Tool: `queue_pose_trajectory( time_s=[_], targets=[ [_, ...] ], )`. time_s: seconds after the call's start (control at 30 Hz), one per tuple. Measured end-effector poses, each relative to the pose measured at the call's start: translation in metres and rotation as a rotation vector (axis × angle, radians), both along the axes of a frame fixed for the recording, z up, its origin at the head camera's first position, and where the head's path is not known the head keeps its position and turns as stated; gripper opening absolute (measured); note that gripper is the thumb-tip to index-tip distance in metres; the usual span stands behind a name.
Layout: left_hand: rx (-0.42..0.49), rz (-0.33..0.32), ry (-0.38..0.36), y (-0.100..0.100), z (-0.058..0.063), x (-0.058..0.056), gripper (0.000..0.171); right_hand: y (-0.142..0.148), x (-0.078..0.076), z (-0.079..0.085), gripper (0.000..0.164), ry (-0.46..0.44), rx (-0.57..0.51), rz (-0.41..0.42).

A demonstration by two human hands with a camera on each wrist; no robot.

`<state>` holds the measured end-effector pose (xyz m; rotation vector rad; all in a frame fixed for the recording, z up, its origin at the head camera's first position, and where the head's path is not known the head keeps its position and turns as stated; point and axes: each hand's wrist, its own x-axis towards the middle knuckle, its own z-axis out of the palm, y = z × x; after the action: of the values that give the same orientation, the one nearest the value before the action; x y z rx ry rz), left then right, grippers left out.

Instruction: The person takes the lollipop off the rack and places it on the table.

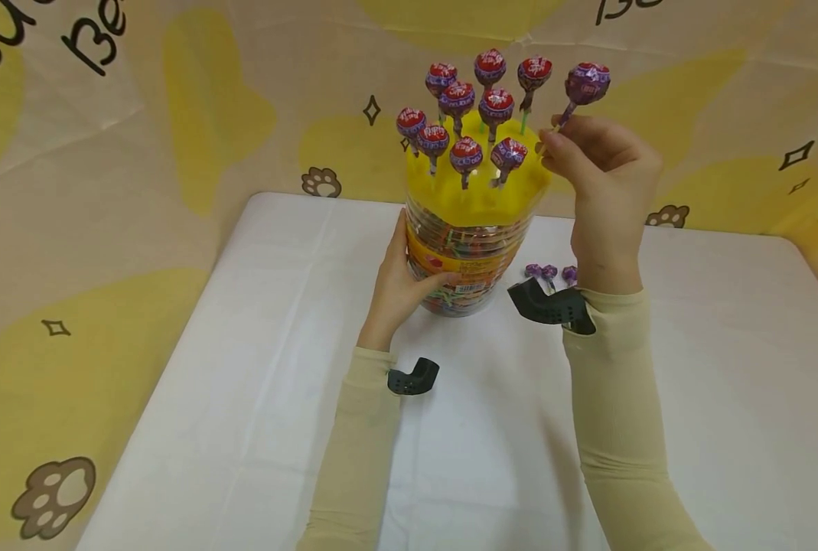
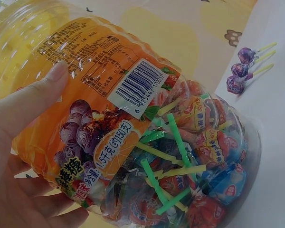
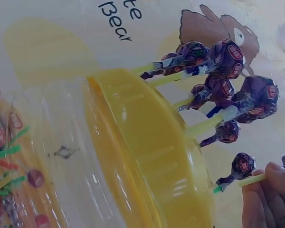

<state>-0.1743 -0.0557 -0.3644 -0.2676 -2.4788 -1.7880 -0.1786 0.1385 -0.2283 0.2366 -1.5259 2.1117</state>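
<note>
- Pinching a purple lollipop [image 1: 588, 83] by its stick in the right grip [image 1: 611, 184], upper right of the head view.
- Slanting stick-end down-left, toward the yellow lid [image 1: 443, 202] just beside the right grip.
- Clasping the jar [image 1: 480, 260] by its left side, upper centre, with the left grip [image 1: 398, 287].

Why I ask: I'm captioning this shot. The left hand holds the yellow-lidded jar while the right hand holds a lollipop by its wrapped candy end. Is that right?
Not quite: the right hand holds the lollipop by its stick, below the wrapped candy, as the head view shows. The rest stands: the left hand holds the yellow-lidded jar.
</note>
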Motion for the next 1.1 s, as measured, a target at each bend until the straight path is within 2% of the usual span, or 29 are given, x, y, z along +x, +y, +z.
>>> queue_pose_trajectory(
  time_s=[0.73,1.1],
  targets=[
    [-0.004,-0.004,0.014,0.001,-0.003,0.0,0.107,0.03,0.019,-0.03,0.02,-0.075,-0.04,-0.015],
    [-0.001,-0.01,0.033,0.0,-0.001,-0.001,0.105,0.047,0.024,-0.054,0.02,-0.113,-0.044,-0.015]
  ],
)
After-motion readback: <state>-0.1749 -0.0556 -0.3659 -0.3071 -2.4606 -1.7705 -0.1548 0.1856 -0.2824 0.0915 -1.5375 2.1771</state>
